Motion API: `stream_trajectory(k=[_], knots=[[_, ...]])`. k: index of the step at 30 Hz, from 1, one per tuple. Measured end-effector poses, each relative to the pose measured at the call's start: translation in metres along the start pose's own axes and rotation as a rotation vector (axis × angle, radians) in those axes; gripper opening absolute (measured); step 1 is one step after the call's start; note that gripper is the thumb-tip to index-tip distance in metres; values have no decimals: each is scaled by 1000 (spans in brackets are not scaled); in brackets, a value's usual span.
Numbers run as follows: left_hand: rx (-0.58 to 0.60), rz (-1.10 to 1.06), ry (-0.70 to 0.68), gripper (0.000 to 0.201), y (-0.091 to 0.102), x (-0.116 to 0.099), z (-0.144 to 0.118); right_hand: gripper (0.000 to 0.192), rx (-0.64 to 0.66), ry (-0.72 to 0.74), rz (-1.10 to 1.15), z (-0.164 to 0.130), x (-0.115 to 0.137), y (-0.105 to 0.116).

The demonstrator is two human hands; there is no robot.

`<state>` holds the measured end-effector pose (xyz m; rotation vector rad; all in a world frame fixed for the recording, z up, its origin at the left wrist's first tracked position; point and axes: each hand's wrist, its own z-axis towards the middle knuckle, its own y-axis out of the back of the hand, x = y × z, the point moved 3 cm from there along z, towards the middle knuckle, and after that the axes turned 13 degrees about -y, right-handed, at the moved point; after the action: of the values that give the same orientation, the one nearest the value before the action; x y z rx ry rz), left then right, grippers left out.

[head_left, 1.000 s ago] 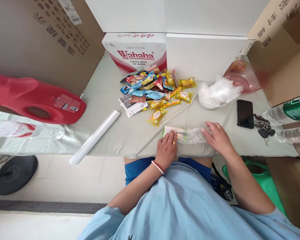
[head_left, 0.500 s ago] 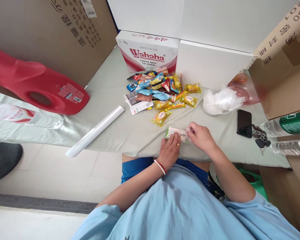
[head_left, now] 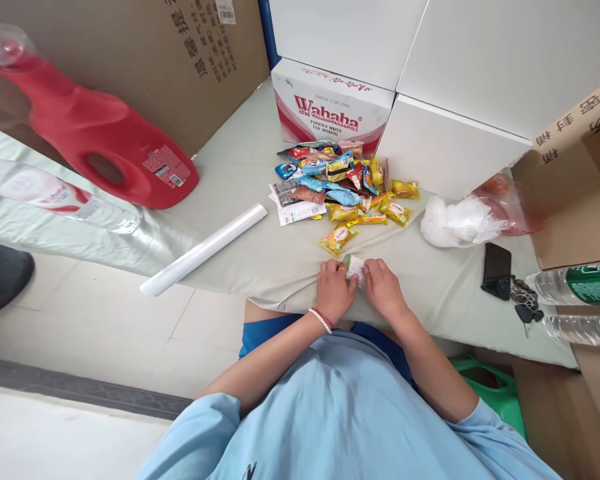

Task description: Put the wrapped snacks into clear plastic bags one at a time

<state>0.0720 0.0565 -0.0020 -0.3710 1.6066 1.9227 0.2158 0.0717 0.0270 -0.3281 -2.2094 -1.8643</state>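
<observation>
Now both hands meet at the near edge of the table: the left hand and right hand pinch a small clear bag of snacks between closed fingers, just below the snack pile.

Carton, white and red, at the far edge of the desk: "Wahaha" in red script; beneath it small capitals, "PURIFIED WATER" and "FOR DRINKING". Red characters along its top face, too small to read.

Clear bottle, lying at the left edge: red "Wahaha" on its label.

Brown box, far left corner: printed Chinese characters and a barcode sticker, unreadable.

Brown box, right edge: Chinese characters, upside down.

Red jug: label text illegible.
</observation>
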Motion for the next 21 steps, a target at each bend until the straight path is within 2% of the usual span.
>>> stream_trajectory(k=[4, 6, 9, 12, 15, 19, 21], knots=[[-85, -108, -7, 19, -1, -14, 4, 27, -41, -20, 301, -6, -8, 8], [-130, -199, -73, 18, 5, -25, -1, 34, 12, -91, 523, -16, -16, 15], [-113, -202, -257, 19, 13, -47, -12, 45, 147, -218, 923, -37, -30, 26], [-7, -128, -576, 24, 8, -71, -22, 49, 215, -323, 1199, -57, -49, 32], [132, -109, -851, 28, -8, -89, -29, 50, 226, -451, 1262, -71, -69, 28], [282, -160, -997, 45, -23, -99, -25, 51, 172, -546, 1290, -85, -97, 23], [302, -181, -1031, 51, -19, -92, -21, 48, 26, -557, 1239, -88, -117, 39]])
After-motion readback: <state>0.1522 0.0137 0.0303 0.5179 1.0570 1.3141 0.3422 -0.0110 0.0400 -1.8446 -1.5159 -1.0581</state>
